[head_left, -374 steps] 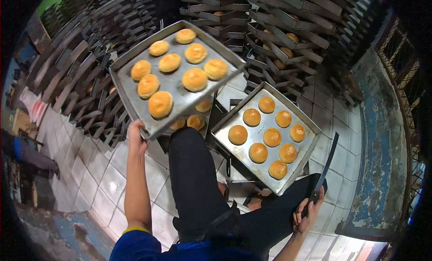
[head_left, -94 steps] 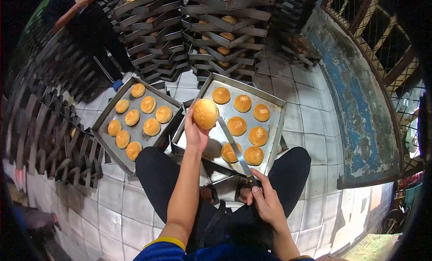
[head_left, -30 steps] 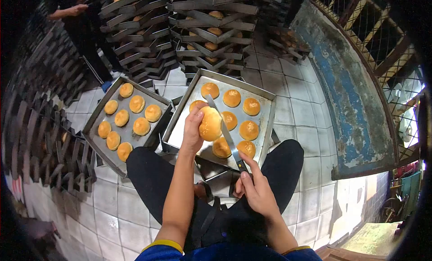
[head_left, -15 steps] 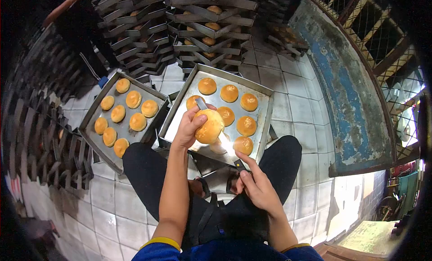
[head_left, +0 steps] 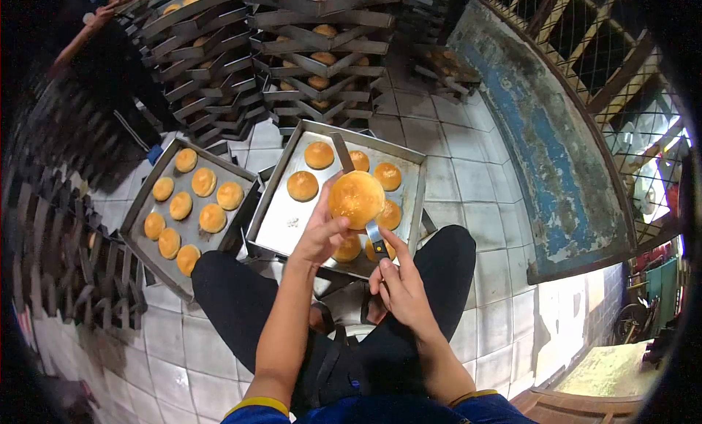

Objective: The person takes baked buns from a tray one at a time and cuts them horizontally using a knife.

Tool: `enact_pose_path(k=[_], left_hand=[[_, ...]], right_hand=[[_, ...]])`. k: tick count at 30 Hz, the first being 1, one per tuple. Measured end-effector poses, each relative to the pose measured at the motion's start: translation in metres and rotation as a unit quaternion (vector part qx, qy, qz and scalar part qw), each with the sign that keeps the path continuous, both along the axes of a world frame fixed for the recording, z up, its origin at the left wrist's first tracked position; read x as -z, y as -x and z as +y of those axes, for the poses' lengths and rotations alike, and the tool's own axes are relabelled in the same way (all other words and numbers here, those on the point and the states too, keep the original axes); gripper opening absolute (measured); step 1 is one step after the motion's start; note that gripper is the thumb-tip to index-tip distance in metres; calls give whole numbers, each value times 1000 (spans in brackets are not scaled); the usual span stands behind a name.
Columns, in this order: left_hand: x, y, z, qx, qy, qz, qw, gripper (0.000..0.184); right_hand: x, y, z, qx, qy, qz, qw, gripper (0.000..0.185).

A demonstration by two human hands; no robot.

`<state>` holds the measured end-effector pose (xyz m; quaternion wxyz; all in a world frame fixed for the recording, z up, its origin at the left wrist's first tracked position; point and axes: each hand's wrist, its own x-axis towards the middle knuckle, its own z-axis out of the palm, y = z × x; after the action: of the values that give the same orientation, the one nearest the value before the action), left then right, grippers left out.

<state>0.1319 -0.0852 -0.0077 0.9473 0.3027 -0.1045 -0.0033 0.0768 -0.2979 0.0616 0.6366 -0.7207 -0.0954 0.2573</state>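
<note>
My left hand point(head_left: 320, 230) is closed on a round golden bun point(head_left: 356, 199), held above the right-hand tray point(head_left: 417, 177). A long knife point(head_left: 341, 152) passes behind or through the bun; its blade tip shows above it and its base below, the middle hidden. My right hand point(head_left: 398, 278) grips the knife's dark handle, with the index finger stretched along it. Several glossy buns point(head_left: 302, 186) lie in the tray beneath. To the left, another metal tray point(head_left: 131, 212) holds several paler buns point(head_left: 212, 218).
Tall stacks of metal trays point(head_left: 318, 16) with buns stand ahead and to the left. A person in dark clothes point(head_left: 121, 66) stands at the upper left. A worn blue-grey wall point(head_left: 541, 146) with a grille runs along the right. White tiles point(head_left: 468, 179) cover the floor.
Compared with the earlier frames, the bun in my left hand has turned, its glossy top now facing me, and the blade runs further across it. The trays appear shifted left in view.
</note>
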Motion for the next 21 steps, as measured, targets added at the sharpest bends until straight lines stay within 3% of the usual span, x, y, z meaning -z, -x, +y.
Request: enact_pose_path(k=[2,8,17,21], left_hand=[[7,-5,-14,-110,-61,45,991,97],[7,-3,11,-166,-43,50,984,84],[21,4,21,-13,-105,49,993,70],[19,6,29,-25,-122,54,991,65]], right_hand=[[6,-1,6,-1,-10,-22,1000,57],[14,12,-7,-38,7,-26,999,55],[2,0,-3,-80,38,11,996,54],[-8,1,-15,-106,39,13,994,54]])
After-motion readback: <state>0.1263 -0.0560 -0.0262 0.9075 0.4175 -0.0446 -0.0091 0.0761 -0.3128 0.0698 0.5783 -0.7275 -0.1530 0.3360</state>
